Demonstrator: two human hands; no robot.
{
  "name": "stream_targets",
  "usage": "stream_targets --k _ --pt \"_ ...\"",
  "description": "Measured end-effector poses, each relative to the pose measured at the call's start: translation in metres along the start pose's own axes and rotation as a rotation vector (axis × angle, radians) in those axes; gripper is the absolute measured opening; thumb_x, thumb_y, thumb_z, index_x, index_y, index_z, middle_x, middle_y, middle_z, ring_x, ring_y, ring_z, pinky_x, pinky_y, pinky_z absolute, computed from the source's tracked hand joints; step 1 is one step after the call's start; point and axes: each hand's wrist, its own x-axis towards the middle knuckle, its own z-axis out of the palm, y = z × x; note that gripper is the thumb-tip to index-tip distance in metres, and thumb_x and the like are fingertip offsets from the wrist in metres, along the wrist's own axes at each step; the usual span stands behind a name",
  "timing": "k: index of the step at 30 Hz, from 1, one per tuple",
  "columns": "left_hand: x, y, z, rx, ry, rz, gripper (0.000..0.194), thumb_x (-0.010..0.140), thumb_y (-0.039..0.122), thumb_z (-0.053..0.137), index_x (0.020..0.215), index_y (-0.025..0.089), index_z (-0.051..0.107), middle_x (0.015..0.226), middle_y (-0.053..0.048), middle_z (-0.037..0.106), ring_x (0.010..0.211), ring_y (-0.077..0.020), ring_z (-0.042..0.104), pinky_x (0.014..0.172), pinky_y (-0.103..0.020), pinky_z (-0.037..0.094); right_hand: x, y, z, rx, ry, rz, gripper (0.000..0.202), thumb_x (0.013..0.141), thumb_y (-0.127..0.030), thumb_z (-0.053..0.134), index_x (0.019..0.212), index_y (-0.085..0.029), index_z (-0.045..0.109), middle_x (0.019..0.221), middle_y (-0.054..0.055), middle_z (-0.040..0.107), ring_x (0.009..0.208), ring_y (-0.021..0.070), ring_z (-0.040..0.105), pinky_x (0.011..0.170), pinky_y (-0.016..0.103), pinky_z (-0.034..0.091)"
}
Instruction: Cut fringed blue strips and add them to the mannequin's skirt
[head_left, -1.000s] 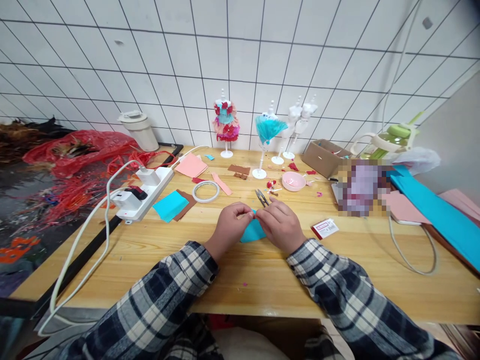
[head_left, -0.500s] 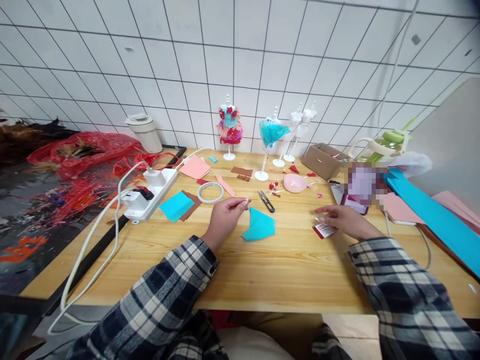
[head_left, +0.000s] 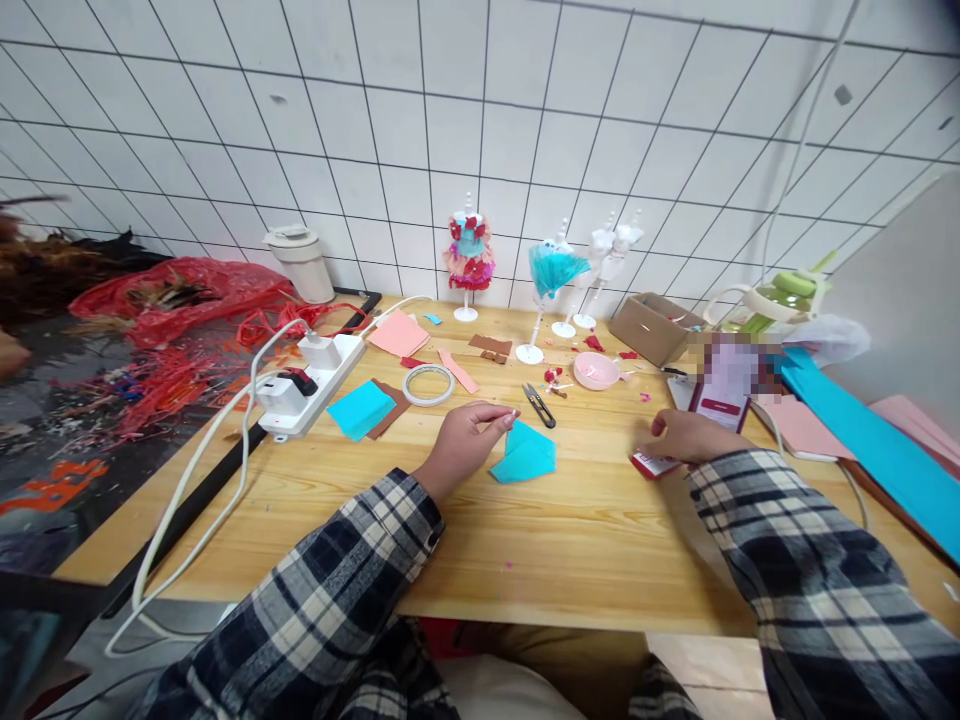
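My left hand (head_left: 471, 447) is closed in a pinch at mid-table. A tiny pale tip shows at its fingertips, too small to name. Just beneath and right of them lies a cut piece of turquoise paper (head_left: 527, 455). Beyond that paper is a pair of thread snips (head_left: 538, 405). On the right, my right hand (head_left: 690, 437) curls its fingers over a small red-and-white packet (head_left: 651, 464) on the tabletop, hiding part of it. A phone (head_left: 720, 395) with a partly blurred screen stands behind this hand.
A roll of tape (head_left: 428, 384), folded blue paper (head_left: 361, 409) and a power strip (head_left: 311, 387) lie left. Behind stand a dressed mini mannequin (head_left: 470, 250), one with a turquoise skirt (head_left: 555, 268), a pink bowl (head_left: 596, 370) and a cardboard box (head_left: 654, 328). White cables hang over the left edge.
My right hand has shifted further over the small packet, its fingers now more curled. My left hand keeps its pinch beside the turquoise paper. The whole view has shifted slightly.
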Motion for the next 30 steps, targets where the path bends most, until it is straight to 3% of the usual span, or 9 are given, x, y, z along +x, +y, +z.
stream_targets --k 3,5,7,9,12,18,24,30 --pt "0.0 0.001 0.001 -0.262 -0.043 -0.142 0.035 0.08 0.036 0.069 0.108 0.017 0.072 0.109 -0.01 0.074 0.109 -0.0253 0.064 0.1 -0.04 0.045 -0.019 -0.016 -0.01 0.003 0.236 -0.126 0.033 0.067 -0.045 0.077 0.083 -0.018 0.064 0.075 0.01 0.07 0.059 0.0202 0.062 0.048 0.03 0.039" --pt "0.0 0.001 0.001 -0.497 -0.076 -0.219 0.038 0.079 0.032 0.071 0.114 0.016 0.07 0.113 -0.011 0.073 0.117 -0.0259 0.06 0.106 -0.042 0.039 -0.037 -0.04 -0.007 0.044 0.565 -0.293 0.024 0.077 -0.041 0.07 0.092 -0.022 0.065 0.08 0.007 0.071 0.062 0.0192 0.062 0.05 0.03 0.039" --pt "0.0 0.001 0.0 -0.736 -0.102 -0.277 0.036 0.079 0.026 0.071 0.113 0.016 0.07 0.116 -0.012 0.071 0.121 -0.0255 0.057 0.109 -0.042 0.035 -0.051 -0.071 0.006 0.075 0.824 -0.565 0.02 0.083 -0.035 0.066 0.099 -0.024 0.065 0.085 0.004 0.071 0.065 0.0183 0.062 0.055 0.031 0.042" --pt "0.001 -0.001 -0.002 -0.913 -0.115 -0.331 0.032 0.079 0.02 0.068 0.111 0.015 0.071 0.116 -0.012 0.071 0.12 -0.0236 0.058 0.11 -0.04 0.034 -0.056 -0.101 0.026 0.033 0.908 -0.927 0.016 0.088 -0.032 0.062 0.1 -0.023 0.067 0.093 0.006 0.071 0.083 0.02 0.064 0.07 0.032 0.047" --pt "0.003 -0.003 -0.004 -1.036 -0.114 -0.381 0.033 0.076 0.007 0.065 0.108 0.014 0.072 0.112 -0.01 0.072 0.114 -0.0197 0.061 0.111 -0.036 0.033 -0.048 -0.13 0.056 -0.083 0.959 -1.192 0.025 0.088 -0.03 0.062 0.112 -0.024 0.067 0.099 0.006 0.071 0.088 0.0208 0.062 0.078 0.033 0.048" --pt "0.001 -0.003 0.0 -1.032 -0.142 -0.413 0.039 0.072 -0.001 0.063 0.107 0.012 0.072 0.112 -0.011 0.071 0.116 -0.0208 0.06 0.112 -0.035 0.033 -0.033 -0.132 0.085 0.015 1.038 -1.143 0.028 0.089 -0.026 0.062 0.117 -0.023 0.066 0.097 0.005 0.074 0.084 0.0184 0.063 0.079 0.03 0.046" --pt "-0.004 -0.003 0.012 -1.041 -0.195 -0.435 0.04 0.07 0.001 0.069 0.107 0.013 0.072 0.11 -0.011 0.072 0.116 -0.0216 0.06 0.111 -0.036 0.032 -0.037 -0.125 0.084 -0.045 1.035 -1.087 0.017 0.091 -0.026 0.061 0.103 -0.027 0.071 0.092 0.001 0.075 0.079 0.0166 0.063 0.072 0.029 0.043" --pt "-0.004 -0.004 0.013 -1.029 -0.217 -0.399 0.039 0.07 0.001 0.069 0.107 0.015 0.072 0.114 -0.011 0.071 0.12 -0.0223 0.058 0.112 -0.037 0.031 -0.038 -0.126 0.085 -0.055 1.015 -1.046 0.02 0.092 -0.028 0.059 0.108 -0.027 0.07 0.098 0.001 0.076 0.078 0.0163 0.063 0.07 0.03 0.041"
